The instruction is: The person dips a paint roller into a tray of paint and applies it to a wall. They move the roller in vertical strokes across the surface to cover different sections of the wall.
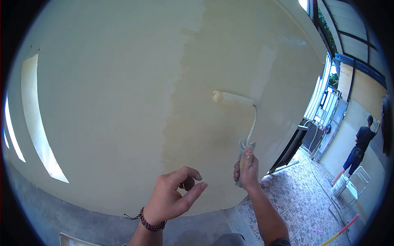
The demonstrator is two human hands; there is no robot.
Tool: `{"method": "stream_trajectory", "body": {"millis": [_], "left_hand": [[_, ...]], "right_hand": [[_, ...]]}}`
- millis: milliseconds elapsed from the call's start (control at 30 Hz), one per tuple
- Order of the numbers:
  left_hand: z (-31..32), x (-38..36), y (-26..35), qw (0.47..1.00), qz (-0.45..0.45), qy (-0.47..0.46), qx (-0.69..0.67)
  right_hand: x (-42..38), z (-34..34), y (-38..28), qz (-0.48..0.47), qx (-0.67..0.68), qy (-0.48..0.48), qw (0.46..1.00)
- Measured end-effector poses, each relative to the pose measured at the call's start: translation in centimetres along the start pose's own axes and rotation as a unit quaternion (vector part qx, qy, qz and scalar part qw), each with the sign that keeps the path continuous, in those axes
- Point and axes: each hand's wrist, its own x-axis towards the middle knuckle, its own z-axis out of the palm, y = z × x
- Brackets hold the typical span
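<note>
Right hand [247, 168] is wrapped tight around the handle of one paint roller [232, 97], fingers fully curled, thumb lying up along the grip. Roller's thin metal arm runs up from the fist and bends left into the sleeve, which lies flat against the wall [102, 102], roughly at the middle of the view. Sleeve looks loaded with pale cream paint. Left hand [174, 194] holds nothing: fingers loosely bent, thumb and forefinger apart, hovering in front of the wall's lower part, well apart from the roller. One braided bracelet [151, 223] sits on the left wrist.

Wall shows two tones: a lighter zone on the left, a darker yellowish band down the middle where the roller sits. Two bright strips of sunlight fall on the wall's far left. Grey unpainted band runs along the wall's base.

One other person [358, 149] stands far right, back turned, dark shirt and shorts, one arm raised to another wall. One white metal stool [353, 186] stands just beside that person. Patterned stone floor [295, 201] covers the right side. One yellow and pink stick [340, 231] lies near the bottom right.
</note>
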Motion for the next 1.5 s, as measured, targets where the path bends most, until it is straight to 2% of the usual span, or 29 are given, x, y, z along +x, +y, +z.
{"method": "stream_trajectory", "body": {"millis": [67, 133, 300, 400, 500, 567, 667, 700, 800, 867, 933, 1000, 1200, 1267, 1333, 1367, 1467, 1500], "left_hand": [[0.1, -0.1, 0.3, 1.000, 0.003, -0.007, 0.018], [0.3, -0.1, 0.6, 1.000, -0.009, -0.019, 0.008], [0.5, -0.1, 0.4, 0.998, -0.036, -0.038, 0.024], [1.3, -0.1, 0.3, 0.998, -0.002, -0.037, 0.054], [2.2, -0.1, 0.8, 0.997, -0.007, -0.042, 0.058], [0.8, -0.1, 0.3, 0.997, -0.006, -0.043, 0.061], [0.5, 0.0, 0.5, 0.997, -0.011, -0.045, 0.068], [0.5, 0.0, 0.6, 0.997, -0.011, -0.044, 0.066], [0.4, -0.1, 0.8, 0.996, -0.016, -0.060, 0.072], [0.5, -0.2, 1.1, 0.995, -0.004, -0.069, 0.077], [0.5, -0.2, 1.7, 0.995, -0.002, -0.070, 0.074], [0.6, -0.3, 2.2, 0.995, -0.002, -0.070, 0.072], [1.0, -0.3, 3.2, 0.994, -0.003, -0.071, 0.087], [0.9, -0.5, 3.5, 0.994, -0.002, -0.071, 0.087], [0.9, -0.6, 4.1, 0.993, -0.020, -0.078, 0.091], [1.0, -0.7, 4.4, 0.992, -0.029, -0.081, 0.095], [1.0, -0.8, 4.8, 0.990, -0.030, -0.090, 0.108], [1.0, -0.8, 4.9, 0.989, -0.034, -0.093, 0.110]], "right_hand": [[-0.7, -0.5, 0.6, 0.048, 0.042, -0.063, 0.996], [0.9, -1.8, -2.0, 0.019, 0.076, -0.026, 0.997], [8.2, -5.0, -14.2, -0.034, 0.059, 0.034, 0.997], [10.8, -5.8, -15.8, -0.044, 0.034, 0.043, 0.998], [10.6, -6.0, -12.5, -0.029, 0.002, 0.051, 0.998], [8.2, -3.9, -7.2, -0.045, -0.020, 0.043, 0.998], [3.1, -2.6, 1.5, -0.005, -0.021, 0.031, 0.999], [1.7, -2.0, 2.1, 0.001, -0.021, 0.024, 0.999], [2.2, -2.0, -0.4, 0.044, 0.004, 0.035, 0.998], [5.0, -2.4, -4.8, 0.022, 0.027, 0.046, 0.998], [8.5, -3.3, -9.5, -0.046, -0.023, 0.074, 0.996], [9.8, -3.5, -13.8, -0.060, -0.039, 0.124, 0.990], [8.1, -4.2, -9.0, -0.034, -0.046, 0.071, 0.996], [5.3, -3.0, -2.7, -0.011, -0.037, 0.066, 0.997], [2.5, -1.4, 5.3, -0.036, -0.025, 0.073, 0.996], [1.6, -1.2, 6.9, -0.031, -0.025, 0.071, 0.997], [1.2, -1.1, 6.8, -0.026, -0.023, 0.075, 0.997], [1.9, -1.6, 3.3, -0.015, -0.001, 0.062, 0.998]]}}
